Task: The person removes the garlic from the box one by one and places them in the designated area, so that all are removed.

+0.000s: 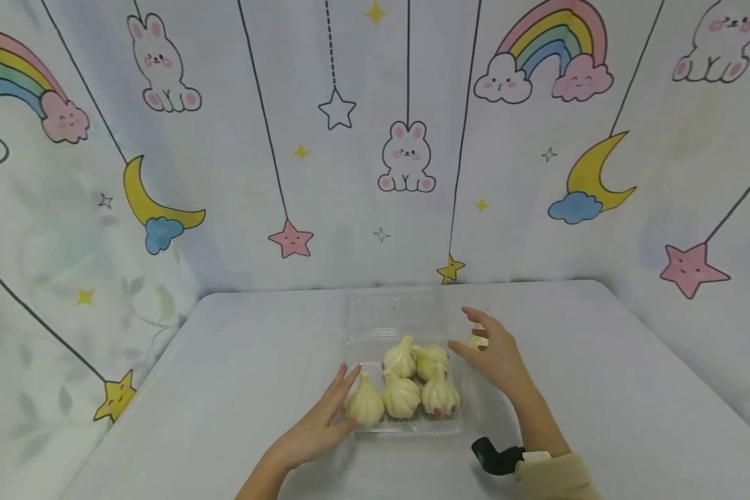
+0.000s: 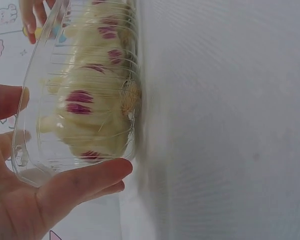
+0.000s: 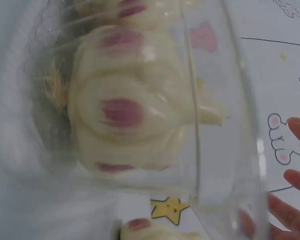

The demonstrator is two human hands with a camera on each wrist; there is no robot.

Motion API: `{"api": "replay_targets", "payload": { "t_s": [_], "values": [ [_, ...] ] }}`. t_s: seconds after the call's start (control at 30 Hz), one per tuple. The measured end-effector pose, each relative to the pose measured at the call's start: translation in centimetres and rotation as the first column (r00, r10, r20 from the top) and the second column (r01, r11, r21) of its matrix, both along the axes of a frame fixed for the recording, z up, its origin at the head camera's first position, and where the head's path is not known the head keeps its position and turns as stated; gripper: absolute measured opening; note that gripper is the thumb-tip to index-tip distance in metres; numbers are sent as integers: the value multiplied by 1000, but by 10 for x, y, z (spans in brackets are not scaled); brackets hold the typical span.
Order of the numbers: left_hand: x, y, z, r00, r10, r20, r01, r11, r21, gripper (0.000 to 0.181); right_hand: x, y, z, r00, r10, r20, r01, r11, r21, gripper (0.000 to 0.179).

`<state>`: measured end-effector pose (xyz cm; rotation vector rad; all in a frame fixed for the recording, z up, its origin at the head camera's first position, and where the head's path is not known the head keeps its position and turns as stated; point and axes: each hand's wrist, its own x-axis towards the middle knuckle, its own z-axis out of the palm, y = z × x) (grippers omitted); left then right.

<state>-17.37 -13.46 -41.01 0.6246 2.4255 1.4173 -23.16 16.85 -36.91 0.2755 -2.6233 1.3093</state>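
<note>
Several pale garlic bulbs (image 1: pixel 402 397) with purple streaks sit in a clear plastic clamshell box (image 1: pixel 406 429), its lid (image 1: pixel 395 311) laid back behind. My left hand (image 1: pixel 317 425) is at the box's front left corner. In the left wrist view, straight fingers (image 2: pixel 84 185) rest against the clear wall and fingertips touch the rim. My right hand (image 1: pixel 496 354), fingers spread and loosely bent, hovers by the box's back right corner with nothing in its grasp. Another garlic bulb (image 1: pixel 477 337), partly hidden by that hand, lies outside the box.
The box stands on a white-covered table (image 1: pixel 237 361). Behind it hangs a white cloth backdrop (image 1: pixel 350 187) printed with rabbits, stars and rainbows. A black wrist-camera mount (image 1: pixel 496 457) is strapped near the right sleeve (image 1: pixel 556 476).
</note>
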Motion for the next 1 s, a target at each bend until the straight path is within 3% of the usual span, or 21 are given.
{"api": "replay_targets", "payload": {
  "t_s": [0.23, 0.47, 0.63, 1.0],
  "values": [
    [1, 1, 0, 1000, -2, 0, 2, 1000, 1, 74, 3, -17, 1, 998, 36, -59, -37, 999, -6, 63],
    [1, 0, 0, 1000, -5, 6, 5, 1000, 0, 74, 4, -37, -2, 998, 67, -21, -68, 997, -32, 64],
    [1, -1, 0, 1000, -8, -6, 8, 1000, -7, 74, 3, -56, -5, 994, 93, -56, -95, 995, -30, 62],
    [2, 0, 1, 1000, -24, 0, 24, 1000, 9, 73, -4, -79, -19, 992, 66, -108, -45, 981, 186, 59]
  ]
}}
